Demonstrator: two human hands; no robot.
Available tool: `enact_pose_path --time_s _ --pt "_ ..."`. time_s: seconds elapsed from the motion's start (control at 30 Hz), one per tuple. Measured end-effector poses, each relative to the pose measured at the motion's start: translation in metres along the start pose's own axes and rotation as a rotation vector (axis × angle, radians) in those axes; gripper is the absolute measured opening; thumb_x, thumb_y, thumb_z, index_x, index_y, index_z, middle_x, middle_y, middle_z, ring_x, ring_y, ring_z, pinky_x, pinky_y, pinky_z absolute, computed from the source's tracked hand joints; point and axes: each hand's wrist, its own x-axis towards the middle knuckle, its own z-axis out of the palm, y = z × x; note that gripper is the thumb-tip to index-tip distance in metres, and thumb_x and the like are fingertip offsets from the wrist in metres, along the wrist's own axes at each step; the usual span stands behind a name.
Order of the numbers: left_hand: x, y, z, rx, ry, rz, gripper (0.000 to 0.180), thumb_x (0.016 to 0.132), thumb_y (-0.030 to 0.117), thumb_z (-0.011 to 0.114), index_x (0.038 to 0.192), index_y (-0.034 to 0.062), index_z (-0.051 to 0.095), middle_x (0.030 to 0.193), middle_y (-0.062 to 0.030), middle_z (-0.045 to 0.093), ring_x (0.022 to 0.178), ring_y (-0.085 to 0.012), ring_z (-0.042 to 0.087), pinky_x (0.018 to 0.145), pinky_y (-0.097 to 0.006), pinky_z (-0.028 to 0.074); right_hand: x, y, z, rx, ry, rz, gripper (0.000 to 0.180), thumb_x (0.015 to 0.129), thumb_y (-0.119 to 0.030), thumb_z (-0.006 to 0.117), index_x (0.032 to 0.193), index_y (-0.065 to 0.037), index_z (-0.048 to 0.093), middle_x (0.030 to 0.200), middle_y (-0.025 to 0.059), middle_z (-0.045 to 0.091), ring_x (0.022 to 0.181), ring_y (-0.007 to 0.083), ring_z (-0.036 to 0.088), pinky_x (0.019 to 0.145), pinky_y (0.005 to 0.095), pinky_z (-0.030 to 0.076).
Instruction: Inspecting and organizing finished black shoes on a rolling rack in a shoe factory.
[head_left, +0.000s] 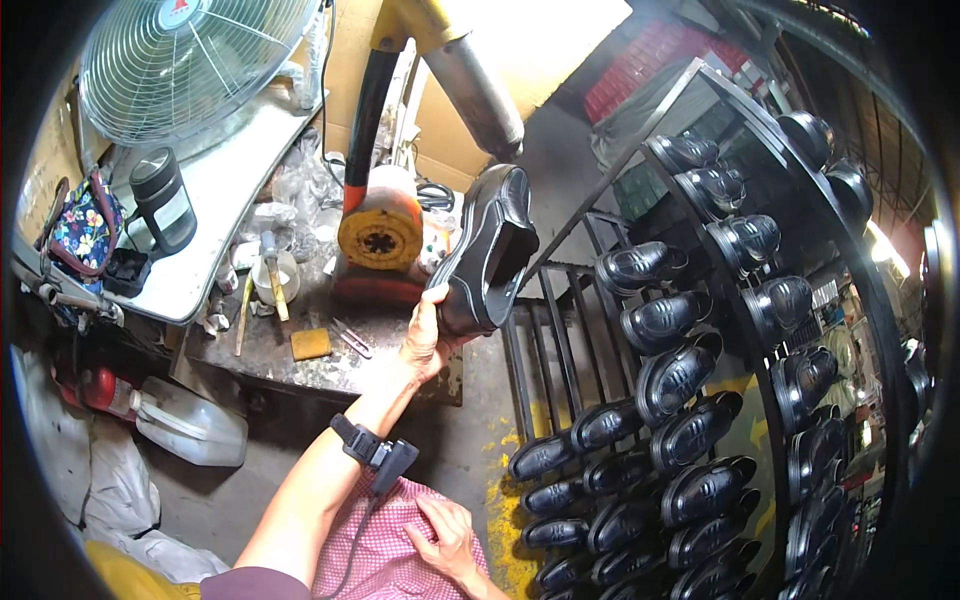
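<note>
A black leather shoe (485, 255) is in my left hand (425, 335), which grips it by the heel end with the thumb on its side. The shoe is tipped up on its side, opening to the right, toe pointing away from me. Just above the toe is the metal nozzle (480, 95) of a yellow and black heat gun; a small gap seems to part them. My right hand (447, 535) lies on the red checkered cloth (375, 540) over my lap, fingers spread, holding nothing. A black strap with a small device (385, 460) sits round my left forearm.
Racks of black shoes (680, 375) fill the right side. On the worktable (400, 385) are a yellow block (311, 345), a cup with a brush (275, 280) and an orange round-faced machine part (380, 240). A fan (190, 70) and a dark flask (163, 200) stand on the left table.
</note>
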Motion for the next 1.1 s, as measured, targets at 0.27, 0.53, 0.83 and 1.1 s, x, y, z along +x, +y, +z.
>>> enact_pose_path --time_s 0.27,0.53,0.83,1.1 --pt "0.011 0.0 0.0 0.02 -0.005 0.02 0.048 0.085 0.039 0.053 0.121 0.0077 0.046 0.109 -0.0088 0.06 0.094 -0.0214 0.062 0.081 -0.041 0.052 0.003 0.004 0.0 0.034 0.012 -0.002 0.039 0.069 -0.021 0.073 0.102 -0.002 0.063 0.099 0.0104 0.065 0.092 0.0251 0.06 0.085 0.035 0.041" --pt "0.015 0.0 -0.003 0.077 -0.003 0.043 0.05 0.085 0.043 0.052 0.121 0.0076 0.046 0.109 -0.0082 0.06 0.095 -0.0209 0.061 0.084 -0.042 0.051 0.003 0.004 0.0 0.04 0.003 0.019 0.036 0.07 -0.019 0.073 0.101 -0.003 0.064 0.098 0.0103 0.065 0.092 0.0253 0.06 0.085 0.0347 0.041" --pt "-0.048 0.009 -0.032 0.04 -0.027 -0.046 0.053 0.086 0.044 0.046 0.123 0.006 0.048 0.111 -0.0085 0.06 0.1 -0.0201 0.058 0.089 -0.04 0.045 0.0 0.001 -0.005 0.22 0.035 0.152 0.044 0.073 -0.015 0.07 0.112 0.001 0.057 0.107 0.0164 0.061 0.097 0.0281 0.059 0.089 0.0365 0.044" --pt "-0.144 0.065 -0.064 0.129 -0.028 -0.361 0.058 0.082 0.038 0.04 0.121 -0.0046 0.048 0.116 -0.0174 0.057 0.1 -0.0251 0.059 0.092 -0.034 0.044 0.1 0.02 -0.123 0.817 0.36 0.261 0.098 0.077 -0.054 0.061 0.144 -0.007 0.006 0.148 0.0143 0.014 0.131 0.0343 0.025 0.099 0.0392 0.032"
